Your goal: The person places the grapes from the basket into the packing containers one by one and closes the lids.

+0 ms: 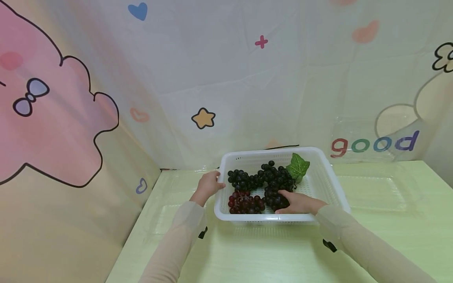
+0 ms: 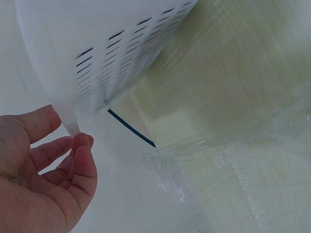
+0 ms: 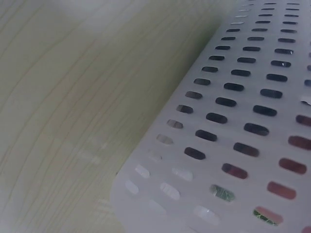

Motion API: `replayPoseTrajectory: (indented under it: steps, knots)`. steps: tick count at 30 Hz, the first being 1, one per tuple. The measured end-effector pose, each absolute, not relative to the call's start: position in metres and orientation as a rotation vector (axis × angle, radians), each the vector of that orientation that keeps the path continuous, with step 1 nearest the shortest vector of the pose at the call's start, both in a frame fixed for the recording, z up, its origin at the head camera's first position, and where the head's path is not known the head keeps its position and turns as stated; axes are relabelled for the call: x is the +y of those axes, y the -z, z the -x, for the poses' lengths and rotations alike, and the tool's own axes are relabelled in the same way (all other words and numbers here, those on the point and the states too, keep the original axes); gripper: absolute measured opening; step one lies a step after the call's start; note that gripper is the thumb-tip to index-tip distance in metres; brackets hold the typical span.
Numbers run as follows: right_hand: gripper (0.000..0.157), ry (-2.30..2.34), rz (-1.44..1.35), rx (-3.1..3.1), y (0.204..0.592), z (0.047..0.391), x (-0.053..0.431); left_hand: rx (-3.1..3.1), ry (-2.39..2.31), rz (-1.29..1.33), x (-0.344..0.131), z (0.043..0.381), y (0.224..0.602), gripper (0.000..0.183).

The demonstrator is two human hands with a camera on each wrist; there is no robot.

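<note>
A white slotted plastic basket (image 1: 321,184) stands on the table and holds bunches of grapes. At its left rim, my left hand (image 1: 208,184) pinches the edge between thumb and fingers; the left wrist view shows this grip on the basket (image 2: 82,39) up close. My right hand (image 1: 300,203) reaches over the front rim and grips a bunch of black grapes (image 1: 274,198), its fingers partly hidden by the fruit. Dark red grapes (image 1: 245,204) lie in the front left corner, with more black grapes (image 1: 238,179) behind them. A green leaf (image 1: 298,167) rests at the back.
The pale green wood-grain table (image 1: 269,251) has clear plastic film (image 1: 375,192) stuck on it at both sides. Right behind the basket rises a printed cloth backdrop (image 1: 247,98). In the right wrist view the basket's slotted wall (image 3: 228,111) blocks sight of the right hand.
</note>
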State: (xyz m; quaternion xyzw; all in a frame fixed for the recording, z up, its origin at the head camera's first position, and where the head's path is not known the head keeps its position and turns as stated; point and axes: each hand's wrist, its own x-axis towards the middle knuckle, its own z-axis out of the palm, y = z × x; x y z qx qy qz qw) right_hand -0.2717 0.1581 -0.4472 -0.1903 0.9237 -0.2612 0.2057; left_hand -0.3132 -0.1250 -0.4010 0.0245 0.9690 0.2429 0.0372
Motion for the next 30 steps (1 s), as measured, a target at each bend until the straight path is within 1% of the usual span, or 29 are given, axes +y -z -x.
replayPoseTrajectory:
  steps: [14, 30]
  knots:
    - [0.090, 0.837, 0.473, 2.482, 0.4476, 0.2703, 0.1574, 2.957, -0.786, -0.051, -0.1246, 0.3122, 0.3999, 0.047]
    - [0.091, 0.845, 0.459, 2.458, 0.4505, 0.2725, 0.1594, 2.943, -0.809, -0.035, -0.1252, 0.3122, 0.4022, 0.047]
